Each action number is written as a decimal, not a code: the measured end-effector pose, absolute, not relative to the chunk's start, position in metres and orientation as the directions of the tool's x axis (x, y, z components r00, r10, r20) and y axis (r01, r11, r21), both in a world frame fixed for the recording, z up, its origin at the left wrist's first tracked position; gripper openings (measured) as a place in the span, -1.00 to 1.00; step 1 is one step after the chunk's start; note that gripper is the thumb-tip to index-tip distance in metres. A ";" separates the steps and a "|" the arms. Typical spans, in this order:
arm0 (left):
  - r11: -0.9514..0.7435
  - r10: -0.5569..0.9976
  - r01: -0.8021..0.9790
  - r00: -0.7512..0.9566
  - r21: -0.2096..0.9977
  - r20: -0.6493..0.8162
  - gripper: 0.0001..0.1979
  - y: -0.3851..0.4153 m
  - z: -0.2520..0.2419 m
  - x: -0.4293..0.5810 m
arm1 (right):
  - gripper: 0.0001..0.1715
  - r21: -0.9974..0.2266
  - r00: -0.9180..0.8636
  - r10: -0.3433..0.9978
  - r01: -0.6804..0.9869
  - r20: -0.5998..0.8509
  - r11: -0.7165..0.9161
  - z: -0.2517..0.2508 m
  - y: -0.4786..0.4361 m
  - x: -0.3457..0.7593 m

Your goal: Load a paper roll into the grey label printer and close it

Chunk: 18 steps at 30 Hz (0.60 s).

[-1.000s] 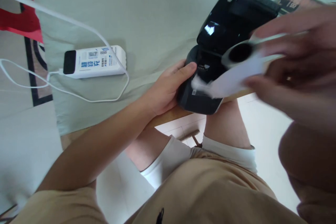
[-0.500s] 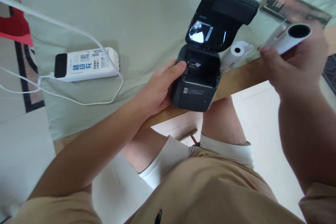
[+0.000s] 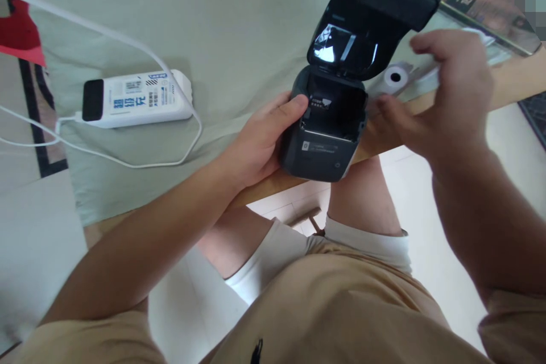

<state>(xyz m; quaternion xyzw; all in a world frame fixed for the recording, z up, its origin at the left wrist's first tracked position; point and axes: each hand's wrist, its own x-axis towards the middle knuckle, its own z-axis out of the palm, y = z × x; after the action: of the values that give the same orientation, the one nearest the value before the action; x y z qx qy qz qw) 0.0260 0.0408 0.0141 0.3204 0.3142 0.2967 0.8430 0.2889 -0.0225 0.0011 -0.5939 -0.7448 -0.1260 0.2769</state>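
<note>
A dark portable label printer (image 3: 319, 148) stands at the table's front edge, its lid (image 3: 362, 17) swung up and the paper bay exposed. My left hand (image 3: 264, 142) grips it from the left, thumb over the bay's rim. Right of the printer lies a small white paper roll (image 3: 394, 77), its hollow end facing me. Over and beside that roll, my right hand (image 3: 456, 91) is open, thumb and index finger spread wide around nothing. White material (image 3: 482, 35) shows behind its knuckles, mostly hidden; I cannot tell whether it is the wide-cored roll.
A white power bank (image 3: 136, 99) with a dark display lies at left, a white cable (image 3: 149, 166) looping around it. A phone-like slab (image 3: 490, 17) is at far right. Pale green cloth (image 3: 239, 23) covers the table, with a wooden front edge (image 3: 273, 190).
My right hand has let go of the wide-cored white roll and moved left, to the small roll. My left hand still holds the printer, which appears slightly shifted right.
</note>
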 end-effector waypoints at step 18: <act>0.602 0.705 -0.315 0.642 0.734 -0.303 -0.80 0.040 0.012 0.025 | -0.15 -0.549 0.128 0.727 0.746 0.675 0.379 0.013 -0.043 0.243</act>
<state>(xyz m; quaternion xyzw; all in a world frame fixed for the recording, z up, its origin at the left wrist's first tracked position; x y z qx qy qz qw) 0.0249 0.0399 0.0122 0.3285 0.2966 0.3020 0.8443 0.2429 -0.0433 0.0127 -0.5574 -0.6604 -0.0093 0.5031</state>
